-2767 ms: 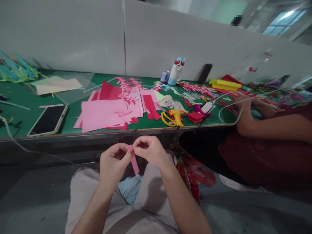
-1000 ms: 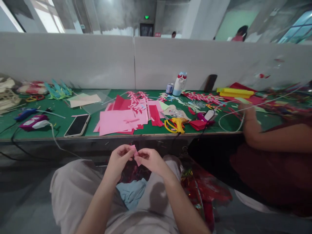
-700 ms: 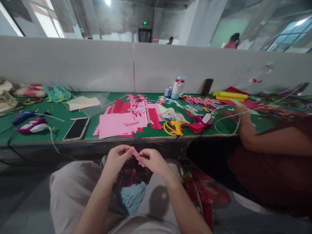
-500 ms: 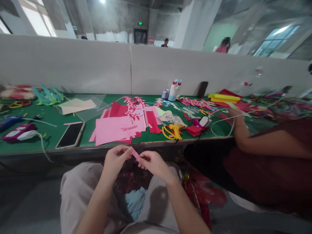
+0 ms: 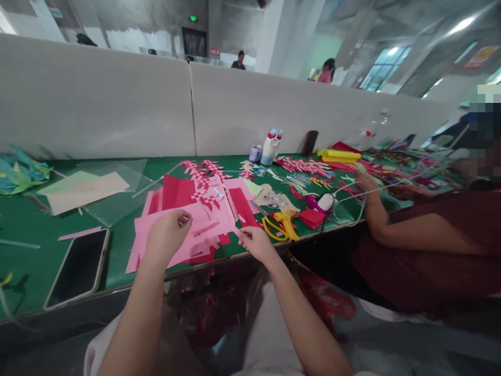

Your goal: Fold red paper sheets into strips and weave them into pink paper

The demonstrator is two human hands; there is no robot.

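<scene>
Over the stack of pink paper sheets (image 5: 199, 216), my left hand (image 5: 169, 235) is curled with its fingers together, and what they hold, if anything, is hidden. My right hand (image 5: 256, 243) pinches a small pink paper strip (image 5: 236, 230) at the table's front edge, right of the stack. Red paper (image 5: 178, 192) lies on the stack's back part. Behind it are woven pink-and-red paper pieces (image 5: 207, 169). Yellow-handled scissors (image 5: 274, 231) and a yellow glue gun (image 5: 287, 222) sit just right of my right hand.
A phone (image 5: 80, 266) lies at the front left, beside plastic film (image 5: 129, 190) and pale paper sheets (image 5: 88, 190). A can (image 5: 255, 153) and a white bottle (image 5: 271, 149) stand at the back. On the right, a co-worker's arm (image 5: 415, 230) reaches over the table near a white cable (image 5: 362, 209).
Both hands have moved apart and up from above my lap to the table. My left hand has let go of the pink strip; the right still pinches it. The view has shifted.
</scene>
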